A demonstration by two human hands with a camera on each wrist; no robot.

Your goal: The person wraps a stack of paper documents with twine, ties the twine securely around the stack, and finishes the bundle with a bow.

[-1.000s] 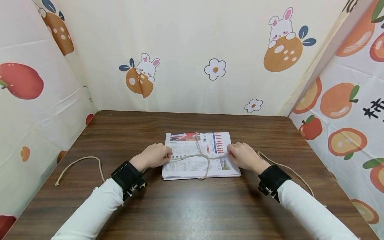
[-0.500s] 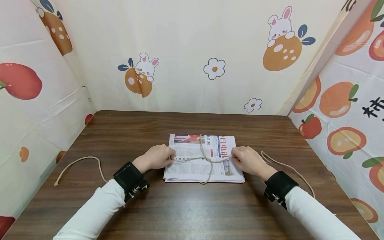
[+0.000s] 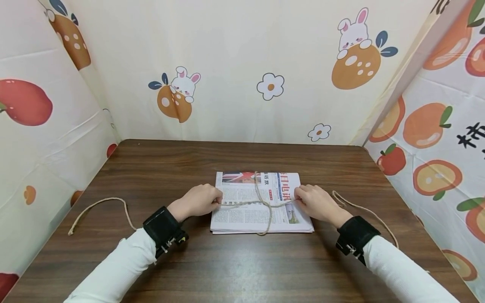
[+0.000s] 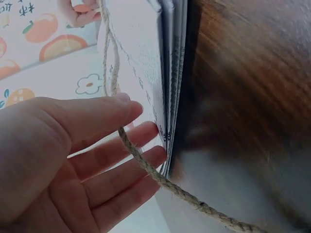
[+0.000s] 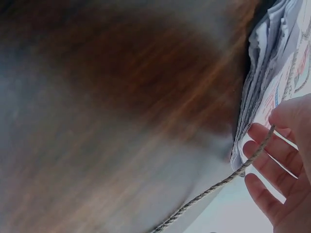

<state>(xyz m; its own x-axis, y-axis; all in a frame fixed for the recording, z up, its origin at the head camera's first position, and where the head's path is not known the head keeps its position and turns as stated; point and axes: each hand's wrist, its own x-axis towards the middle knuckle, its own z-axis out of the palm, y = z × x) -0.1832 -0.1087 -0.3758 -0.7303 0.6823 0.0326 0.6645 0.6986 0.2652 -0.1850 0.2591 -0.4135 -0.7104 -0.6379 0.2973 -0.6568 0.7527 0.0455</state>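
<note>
A folded stack of newspapers (image 3: 238, 219) lies on the table with a tan twine rope (image 3: 245, 203) crossing over its top, one strand front to back and one side to side. At the stack's left edge my left hand (image 3: 197, 199) pinches the rope; the left wrist view shows the rope (image 4: 180, 191) between thumb and index finger, the other fingers spread beside the paper. My right hand (image 3: 317, 203) pinches the other length at the right edge. In the right wrist view, that rope (image 5: 209, 189) trails down from the thumb and index finger.
One loose rope end (image 3: 99, 203) curves over the left of the brown wooden table (image 3: 242, 269); another length (image 3: 365, 209) runs behind the right forearm. Printed curtains (image 3: 227, 50) stand close around the table's back and sides.
The newspaper stack has slid a little to the right and towards me, its crossed rope moving along. Both hands have shifted slightly right, still holding the rope.
</note>
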